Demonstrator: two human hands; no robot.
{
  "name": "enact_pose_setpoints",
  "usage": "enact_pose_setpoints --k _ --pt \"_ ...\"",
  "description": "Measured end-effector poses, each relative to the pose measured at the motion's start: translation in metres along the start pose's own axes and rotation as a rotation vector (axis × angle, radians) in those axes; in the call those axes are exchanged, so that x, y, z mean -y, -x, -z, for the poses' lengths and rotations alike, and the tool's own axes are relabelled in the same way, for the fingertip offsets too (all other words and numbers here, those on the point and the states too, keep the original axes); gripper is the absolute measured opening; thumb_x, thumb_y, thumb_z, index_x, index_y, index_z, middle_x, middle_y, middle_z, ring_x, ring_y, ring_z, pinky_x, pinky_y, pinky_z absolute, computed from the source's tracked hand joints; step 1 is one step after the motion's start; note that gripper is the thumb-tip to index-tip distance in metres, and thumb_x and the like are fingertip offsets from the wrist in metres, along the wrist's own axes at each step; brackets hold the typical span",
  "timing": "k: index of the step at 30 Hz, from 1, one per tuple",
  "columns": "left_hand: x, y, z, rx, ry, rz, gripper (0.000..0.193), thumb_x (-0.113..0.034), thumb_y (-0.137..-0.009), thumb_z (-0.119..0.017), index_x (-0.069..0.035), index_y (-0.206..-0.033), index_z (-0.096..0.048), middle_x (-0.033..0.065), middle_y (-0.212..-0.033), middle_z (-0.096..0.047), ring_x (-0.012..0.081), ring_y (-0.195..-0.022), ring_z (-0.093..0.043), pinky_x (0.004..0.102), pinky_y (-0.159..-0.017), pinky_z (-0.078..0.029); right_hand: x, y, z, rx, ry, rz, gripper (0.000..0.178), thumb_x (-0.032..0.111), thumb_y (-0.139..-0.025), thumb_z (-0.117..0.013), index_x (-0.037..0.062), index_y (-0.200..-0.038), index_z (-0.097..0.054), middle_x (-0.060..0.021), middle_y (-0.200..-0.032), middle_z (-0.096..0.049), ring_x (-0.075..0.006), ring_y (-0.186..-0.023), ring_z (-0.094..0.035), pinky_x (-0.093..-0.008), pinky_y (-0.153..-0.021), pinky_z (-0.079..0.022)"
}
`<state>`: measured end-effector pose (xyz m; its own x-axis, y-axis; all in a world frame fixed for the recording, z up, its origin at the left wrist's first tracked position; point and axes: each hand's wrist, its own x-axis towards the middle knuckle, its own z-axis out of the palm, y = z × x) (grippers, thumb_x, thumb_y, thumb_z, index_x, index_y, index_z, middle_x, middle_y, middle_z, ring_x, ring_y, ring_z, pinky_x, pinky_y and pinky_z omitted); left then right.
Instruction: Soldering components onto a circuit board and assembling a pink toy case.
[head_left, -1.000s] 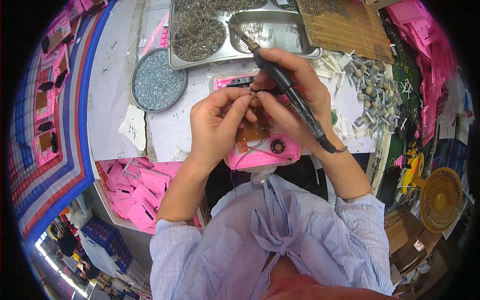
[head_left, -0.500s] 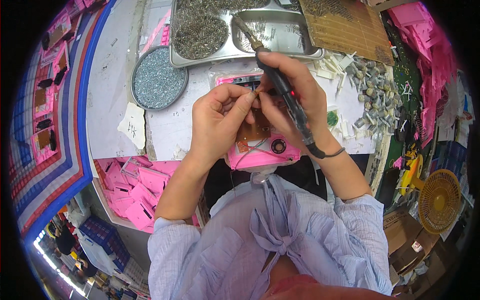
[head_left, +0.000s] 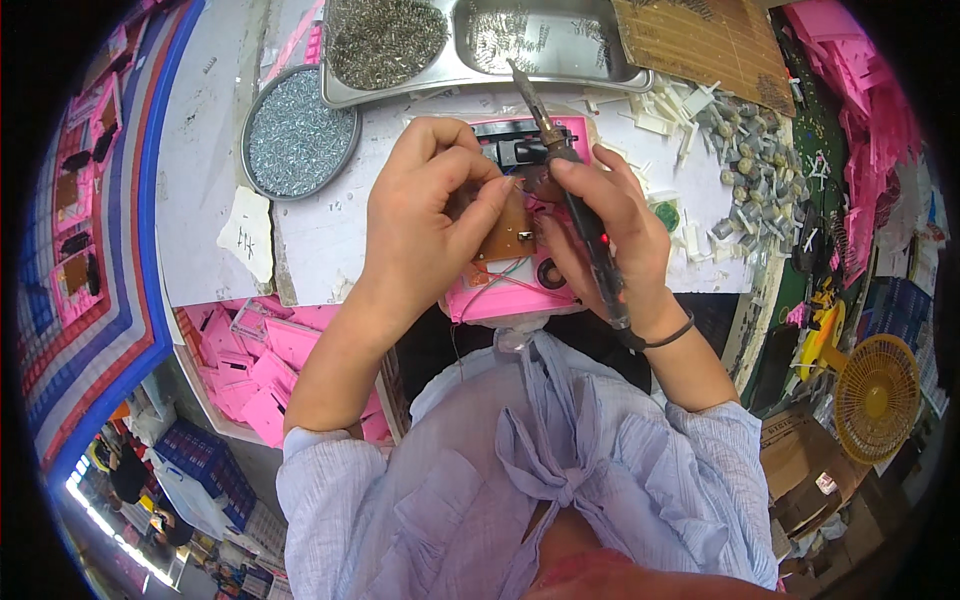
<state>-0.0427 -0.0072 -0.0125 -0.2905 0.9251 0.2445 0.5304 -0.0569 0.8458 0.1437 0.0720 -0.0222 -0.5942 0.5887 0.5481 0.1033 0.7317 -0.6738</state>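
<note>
In front of me lies a pink plastic casing (head_left: 495,300) with a black part (head_left: 518,150) at its far end. A brown circuit board (head_left: 508,228) sits over it, with thin wires (head_left: 512,278) and a round black part (head_left: 549,273) near it. My left hand (head_left: 430,215) is closed, thumb and forefinger pinched at the board's far edge; what they hold is too small to make out. My right hand (head_left: 615,235) grips a black-handled soldering iron (head_left: 590,225), its tip slanting up and away, clear of the board.
A round dish of small silvery screws (head_left: 303,133) stands at left, near a metal tray (head_left: 490,80) of springs. White plastic pieces (head_left: 675,110) and small metal-and-grey parts (head_left: 750,170) lie at right. Pink casings (head_left: 265,370) fill a bin at lower left. A yellow fan (head_left: 877,398) stands far right.
My hands have drawn apart; the right has moved right and down with the soldering iron, uncovering the black part. The left stays pinched. The whole view has shifted slightly.
</note>
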Motion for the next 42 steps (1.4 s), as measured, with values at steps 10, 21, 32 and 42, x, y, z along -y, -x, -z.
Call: enact_pose_setpoints --k 10,21,32,42 --pt "0.005 0.006 -0.013 -0.159 -0.104 -0.148 0.015 -0.001 -0.079 -0.08 0.0 -0.085 -0.067 0.0114 -0.098 -0.061 0.0237 -0.08 -0.063 0.0339 -0.063 -0.053 -0.011 0.002 0.045 -0.03 -0.112 0.072 0.045 -0.003 -0.069 -0.083 -0.0013 -0.111 -0.067 -0.0084 -0.078 -0.067 -0.0228 -0.058 -0.054 -0.0348 -0.063 -0.043" --pt "0.009 0.007 -0.018 -0.164 -0.16 -0.186 0.014 -0.001 -0.081 -0.081 0.0 -0.089 -0.069 0.0111 -0.099 -0.061 0.021 -0.085 -0.06 0.0299 -0.069 -0.049 -0.003 0.006 0.046 0.067 -0.1 0.116 0.036 -0.004 -0.063 -0.078 0.0045 -0.097 -0.07 -0.0023 -0.061 -0.054 -0.0212 -0.051 -0.048 -0.0334 -0.059 -0.042" --pt "0.01 0.004 -0.02 -0.201 -0.174 -0.248 0.015 0.001 -0.078 -0.081 -0.001 -0.086 -0.067 0.0115 -0.096 -0.061 0.0232 -0.078 -0.063 0.0332 -0.059 -0.053 -0.002 0.003 0.044 0.104 -0.074 0.113 0.036 -0.003 -0.06 -0.077 0.0059 -0.094 -0.071 -0.0025 -0.061 -0.055 -0.0212 -0.052 -0.05 -0.0331 -0.06 -0.042" --pt "0.012 0.004 -0.021 -0.216 -0.166 -0.259 0.016 0.0 -0.078 -0.081 -0.002 -0.085 -0.067 0.0109 -0.096 -0.061 0.0243 -0.079 -0.063 0.034 -0.061 -0.052 -0.004 0.002 0.043 0.128 -0.017 0.176 0.039 -0.002 -0.058 -0.078 0.007 -0.096 -0.071 -0.0015 -0.062 -0.054 -0.0211 -0.053 -0.05 -0.0337 -0.06 -0.042"
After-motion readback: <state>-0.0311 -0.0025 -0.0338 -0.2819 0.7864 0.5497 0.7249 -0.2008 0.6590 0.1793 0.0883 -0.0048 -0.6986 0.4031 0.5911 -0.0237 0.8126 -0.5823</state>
